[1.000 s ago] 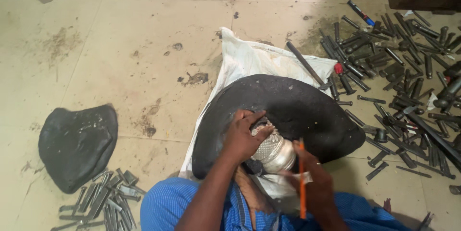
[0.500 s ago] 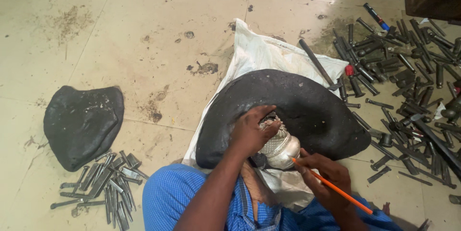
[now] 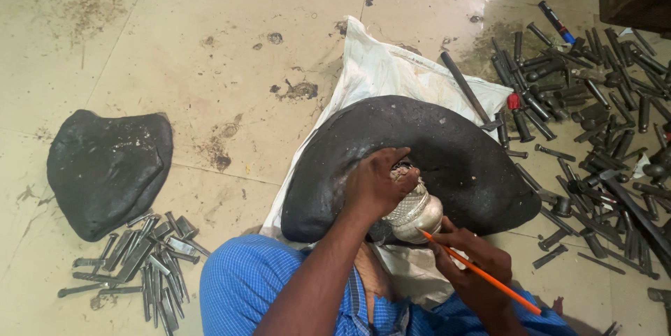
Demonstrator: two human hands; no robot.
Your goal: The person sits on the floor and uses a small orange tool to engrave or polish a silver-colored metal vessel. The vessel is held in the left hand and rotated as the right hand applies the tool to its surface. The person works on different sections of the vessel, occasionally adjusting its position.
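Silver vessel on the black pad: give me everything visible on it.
The silver vessel is a small, rounded metal piece, shiny, with a band of fine raised pattern around its upper part and a smooth bulb below. It lies tilted against the inner curve of the black crescent pad. The left hand grips its top, hiding the mouth. The orange pencil in the right hand has its tip at the smooth bulb.

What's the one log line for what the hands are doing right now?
left hand: gripping silver vessel on black pad | right hand: holding orange pencil, tip at vessel | metal punches: scattered on floor
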